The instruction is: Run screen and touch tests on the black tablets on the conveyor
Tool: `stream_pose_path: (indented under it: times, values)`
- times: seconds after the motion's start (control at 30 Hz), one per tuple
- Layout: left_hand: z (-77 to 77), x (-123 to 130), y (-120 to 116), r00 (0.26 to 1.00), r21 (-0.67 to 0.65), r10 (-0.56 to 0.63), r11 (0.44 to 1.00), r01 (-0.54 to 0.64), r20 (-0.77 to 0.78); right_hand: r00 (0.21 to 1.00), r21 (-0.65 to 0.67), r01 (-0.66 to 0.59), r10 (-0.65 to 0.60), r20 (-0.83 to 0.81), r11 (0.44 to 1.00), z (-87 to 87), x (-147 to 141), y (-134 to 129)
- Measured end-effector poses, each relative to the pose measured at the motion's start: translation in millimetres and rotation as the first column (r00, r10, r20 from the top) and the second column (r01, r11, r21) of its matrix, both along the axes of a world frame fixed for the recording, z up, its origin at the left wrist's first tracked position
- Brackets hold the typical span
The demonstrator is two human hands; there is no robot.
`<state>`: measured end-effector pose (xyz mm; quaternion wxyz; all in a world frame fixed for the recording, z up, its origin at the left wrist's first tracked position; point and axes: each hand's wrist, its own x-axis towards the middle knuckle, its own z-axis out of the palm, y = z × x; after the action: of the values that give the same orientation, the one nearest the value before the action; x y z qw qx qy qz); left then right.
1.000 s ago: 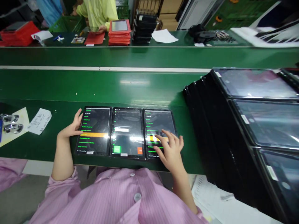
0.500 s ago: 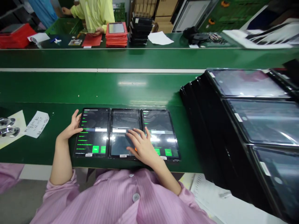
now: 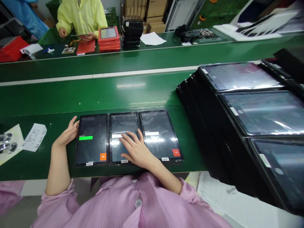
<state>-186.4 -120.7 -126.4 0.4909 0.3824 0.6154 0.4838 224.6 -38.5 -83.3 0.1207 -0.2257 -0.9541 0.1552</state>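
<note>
Three black tablets lie side by side on the green bench, screens lit. The left tablet (image 3: 92, 148) shows a green bar and an orange button. The middle tablet (image 3: 123, 123) has a white bar, partly covered by my right hand (image 3: 136, 150), which hovers over or rests on its glass with fingers spread; contact is hard to tell. On the right tablet (image 3: 159, 144) are a white bar and a red button. My left hand (image 3: 67, 133) is beside the left tablet's left edge, fingers extended, the tips partly hidden at that edge.
Stacked tablets in black trays (image 3: 263, 110) rise close on the right. A handwritten note (image 3: 35, 136) and shiny metal parts (image 3: 7, 142) lie at left. Across the bench, a person in yellow (image 3: 82, 19) works beside red stacks (image 3: 109, 39) and a black stack (image 3: 131, 33).
The left tablet's green text list has given way to a green bar and orange button; the right tablet's green buttons to a red one. My left thumb has left the left screen. The view tilted slightly.
</note>
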Motion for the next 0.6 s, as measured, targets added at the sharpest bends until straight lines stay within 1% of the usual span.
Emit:
stream_pose_path:
  times: [0.07,0.1,0.13,0.2,0.27,0.3,0.37,0.4,0.47,0.53,0.6]
  values:
    - [8.0,-11.9,22.1,0.985,-0.109,0.003,0.994,-0.022,-0.173,1.000,-0.014,-0.003,0.003,-0.001,1.000,-0.6,0.6,0.4]
    - [13.8,-14.7,36.3,0.958,-0.123,-0.025,0.992,-0.011,-0.286,1.000,-0.018,-0.008,0.008,-0.002,1.000,-1.0,0.0,0.4]
    - [20.6,-14.6,51.4,0.917,-0.110,-0.068,0.994,0.027,-0.392,1.000,-0.020,-0.014,0.013,-0.002,1.000,-1.4,-0.8,0.4]
    - [34.9,-4.7,81.0,0.817,-0.074,-0.190,0.981,0.179,-0.545,1.000,-0.017,-0.025,0.025,-0.003,1.000,-1.7,-1.3,1.2]
    - [47.8,15.5,103.0,0.712,-0.110,-0.336,0.932,0.344,-0.616,1.000,0.004,-0.005,0.005,-0.008,1.000,-1.1,3.6,4.4]
    - [52.9,27.2,109.8,0.660,-0.150,-0.402,0.902,0.405,-0.635,0.999,0.020,0.030,-0.030,-0.015,0.999,-0.7,9.2,7.0]
    - [60.4,49.1,114.8,0.545,-0.234,-0.498,0.844,0.483,-0.674,0.990,0.049,0.141,-0.139,-0.032,0.989,-0.7,26.9,13.1]
    - [63.0,57.6,114.1,0.482,-0.271,-0.526,0.821,0.503,-0.700,0.979,0.057,0.202,-0.200,-0.042,0.978,-1.5,38.1,16.0]
    - [66.4,67.9,110.6,0.372,-0.333,-0.547,0.798,0.502,-0.750,0.954,0.066,0.296,-0.293,-0.057,0.953,-4.6,61.5,20.0]
    - [67.7,70.0,107.4,0.305,-0.367,-0.537,0.804,0.469,-0.787,0.939,0.073,0.342,-0.337,-0.065,0.937,-9.2,81.6,21.3]
    - [66.9,66.4,104.7,0.285,-0.363,-0.519,0.814,0.453,-0.806,0.935,0.067,0.354,-0.351,-0.055,0.933,-12.5,95.1,21.9]
